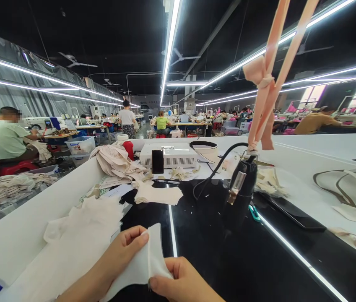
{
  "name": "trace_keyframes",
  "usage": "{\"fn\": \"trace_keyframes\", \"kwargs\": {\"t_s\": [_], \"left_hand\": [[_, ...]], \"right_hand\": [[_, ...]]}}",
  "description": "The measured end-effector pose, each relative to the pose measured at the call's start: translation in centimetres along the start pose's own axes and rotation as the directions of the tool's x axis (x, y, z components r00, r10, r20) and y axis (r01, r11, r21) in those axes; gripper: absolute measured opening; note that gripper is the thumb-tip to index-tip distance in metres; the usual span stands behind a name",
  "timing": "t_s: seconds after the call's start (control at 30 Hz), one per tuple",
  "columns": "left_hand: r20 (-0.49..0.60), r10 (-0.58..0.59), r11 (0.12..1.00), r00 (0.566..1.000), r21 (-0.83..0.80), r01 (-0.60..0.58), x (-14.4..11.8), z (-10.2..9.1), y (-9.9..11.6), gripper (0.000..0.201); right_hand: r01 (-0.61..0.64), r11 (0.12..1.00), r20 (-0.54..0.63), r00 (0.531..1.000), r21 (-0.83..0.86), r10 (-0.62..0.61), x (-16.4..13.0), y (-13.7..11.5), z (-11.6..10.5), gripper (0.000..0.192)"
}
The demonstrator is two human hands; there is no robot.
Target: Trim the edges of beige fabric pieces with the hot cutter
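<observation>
Between my hands is a white fabric piece (138, 266) with a seam running along it. My left hand (124, 249) pinches its upper part between thumb and fingers. Lower down, my right hand (180, 279) grips the fabric near the seam's near end, thumb on top. The piece is held above the glossy black tabletop (209, 251). To the left, beside my left forearm, lies a heap of cream fabric pieces (80, 235). A single cream cut piece (157, 194) rests flat on the black surface beyond my hands.
A black handheld device (242, 184) hangs from knotted peach straps (264, 84). Teal thread snips (254, 213) lie right of it. At the back stand a phone (157, 162) and a white machine box (178, 154). White walls edge the table; people sit at machines beyond.
</observation>
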State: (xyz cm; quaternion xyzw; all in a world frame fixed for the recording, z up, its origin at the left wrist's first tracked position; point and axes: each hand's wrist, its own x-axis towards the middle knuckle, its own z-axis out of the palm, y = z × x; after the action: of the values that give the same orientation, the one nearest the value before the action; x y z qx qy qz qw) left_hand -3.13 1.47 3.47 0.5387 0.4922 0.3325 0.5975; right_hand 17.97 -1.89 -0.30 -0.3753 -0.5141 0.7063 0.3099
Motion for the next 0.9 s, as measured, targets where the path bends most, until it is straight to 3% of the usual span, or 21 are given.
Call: {"fn": "trace_keyframes", "kwargs": {"t_s": [0.27, 0.5, 0.67, 0.77, 0.83, 0.9], "left_hand": [[-0.016, 0.040, 0.994, 0.999, 0.100, -0.038, -0.2, 0.0, 1.0, 0.061], [-0.053, 0.103, 0.984, 0.993, 0.154, -0.093, 0.4, -0.7, 0.5, 0.058], [-0.048, 0.177, 0.959, 0.983, 0.231, -0.161, 1.1, -1.1, 0.5, 0.054], [-0.075, 0.343, 0.884, 0.936, 0.363, -0.295, 1.4, -1.5, 1.8, 0.048], [-0.078, 0.485, 0.790, 0.871, 0.467, -0.398, 1.5, -2.0, 2.8, 0.042], [0.018, 0.622, 0.633, 0.783, 0.578, -0.515, 1.4, -2.3, 3.4, 0.042]], "right_hand": [[0.058, 0.997, -0.027, 0.998, -0.045, -0.059, 0.7, 0.3, 0.3, 0.047], [0.028, 0.985, -0.006, 1.000, -0.169, -0.029, -0.1, -0.9, 0.3, 0.025], [0.036, 0.957, -0.001, 0.999, -0.287, -0.037, 0.0, -1.5, 0.6, 0.028], [0.083, 0.909, -0.087, 0.988, -0.409, -0.129, 0.6, -1.8, 0.1, 0.032], [0.121, 0.841, -0.163, 0.957, -0.527, -0.239, 1.2, -2.1, -0.9, 0.031], [0.147, 0.741, -0.201, 0.912, -0.656, -0.358, 1.9, -2.5, -2.2, 0.024]]}}
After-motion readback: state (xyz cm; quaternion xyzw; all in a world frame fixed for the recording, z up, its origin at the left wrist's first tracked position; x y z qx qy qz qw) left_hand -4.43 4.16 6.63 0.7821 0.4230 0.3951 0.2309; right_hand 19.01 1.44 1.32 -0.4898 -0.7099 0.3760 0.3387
